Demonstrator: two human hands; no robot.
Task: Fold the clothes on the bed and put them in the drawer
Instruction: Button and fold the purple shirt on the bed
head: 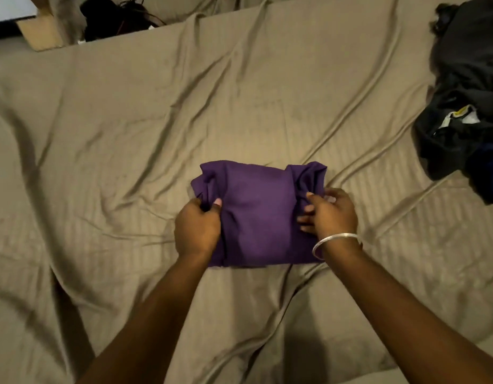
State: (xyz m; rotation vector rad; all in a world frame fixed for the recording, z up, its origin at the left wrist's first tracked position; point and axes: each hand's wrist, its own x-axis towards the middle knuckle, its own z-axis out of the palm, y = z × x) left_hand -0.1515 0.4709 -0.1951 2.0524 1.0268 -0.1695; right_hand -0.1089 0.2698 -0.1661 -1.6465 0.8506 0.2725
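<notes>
The left hand [197, 230] pinches the 1 purple cloth [256, 214] at its 9 o'clock edge. The right hand [332, 213] grasps the 3 o'clock edge. 1 dark pile [467, 106] lies at 2 o'clock.

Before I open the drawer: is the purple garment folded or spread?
Folded: the purple garment is a compact rectangle, both hands gripping its side edges.

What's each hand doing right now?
Left hand: pinches the purple garment at its left edge.
Right hand: fingers curled on the garment's right edge.
</notes>
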